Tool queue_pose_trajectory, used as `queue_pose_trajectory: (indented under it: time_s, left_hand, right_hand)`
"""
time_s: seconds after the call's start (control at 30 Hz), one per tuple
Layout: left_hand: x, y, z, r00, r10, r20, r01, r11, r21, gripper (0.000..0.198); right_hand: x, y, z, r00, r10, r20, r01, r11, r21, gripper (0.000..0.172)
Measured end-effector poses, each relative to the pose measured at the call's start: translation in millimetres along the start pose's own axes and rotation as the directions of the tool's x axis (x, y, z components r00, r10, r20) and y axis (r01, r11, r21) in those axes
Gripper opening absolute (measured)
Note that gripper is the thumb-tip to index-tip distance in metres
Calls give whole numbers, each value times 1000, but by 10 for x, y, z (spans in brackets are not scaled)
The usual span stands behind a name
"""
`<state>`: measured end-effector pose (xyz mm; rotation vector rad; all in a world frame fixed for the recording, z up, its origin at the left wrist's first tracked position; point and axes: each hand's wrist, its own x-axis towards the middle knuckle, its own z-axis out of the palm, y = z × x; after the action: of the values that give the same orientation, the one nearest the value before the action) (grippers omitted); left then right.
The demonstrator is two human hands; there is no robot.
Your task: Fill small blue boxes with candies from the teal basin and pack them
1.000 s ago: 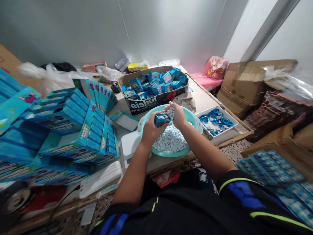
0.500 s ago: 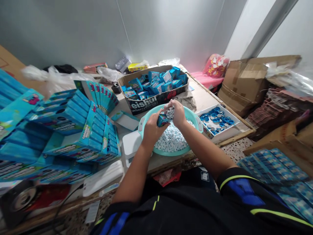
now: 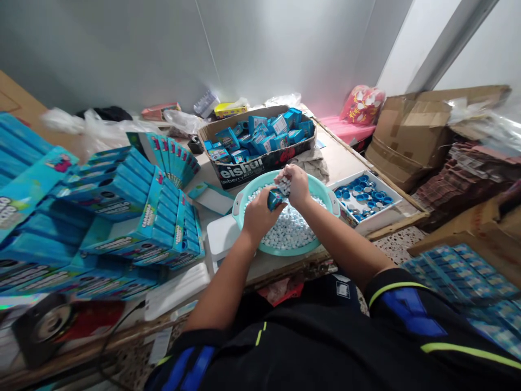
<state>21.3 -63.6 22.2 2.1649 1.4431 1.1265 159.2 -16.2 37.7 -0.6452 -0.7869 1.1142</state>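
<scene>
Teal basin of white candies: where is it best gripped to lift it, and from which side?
Probably by the two side handles of the teal plastic basin, coming in from left and right with both hands: they jut out from the round rim, and the load of white candies looks heavy for one hand.

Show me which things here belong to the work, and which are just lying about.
Work:
left hand, holding a small blue box
right hand, pinching pale pellets
teal basin

Lying about:
torn cardboard carton
red patterned bag
plastic bags
</scene>
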Motion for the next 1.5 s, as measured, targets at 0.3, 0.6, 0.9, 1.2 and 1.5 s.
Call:
queue_pose_trajectory:
  time_s: [0.3, 0.6, 0.9, 1.2, 1.5]
  left_hand:
    - [84, -85, 8, 995, -95, 32, 97, 993, -72, 49]
    - [39, -72, 56, 998, 44, -51, -45, 999, -13, 40]
    - [59, -66, 51, 997, 55, -48, -52, 997, 54, 44]
    - [60, -110, 51, 999, 6, -33, -6, 1000, 8, 47]
    - [50, -107, 25, 999, 37, 5, -37, 999, -15, 44]
  right_hand:
    - [2, 44, -8, 998, 37, 44, -38, 999, 9, 39]
    - [4, 12, 16, 990, 89, -106, -88, 996, 10, 35]
    - [22, 56, 12, 999, -7, -39, 8, 1000, 28, 47]
    - [19, -20, 16, 986, 169, 10, -169, 985, -38, 70]
    - [-28, -84, 80, 967, 239, 92, -229, 968, -107, 69]
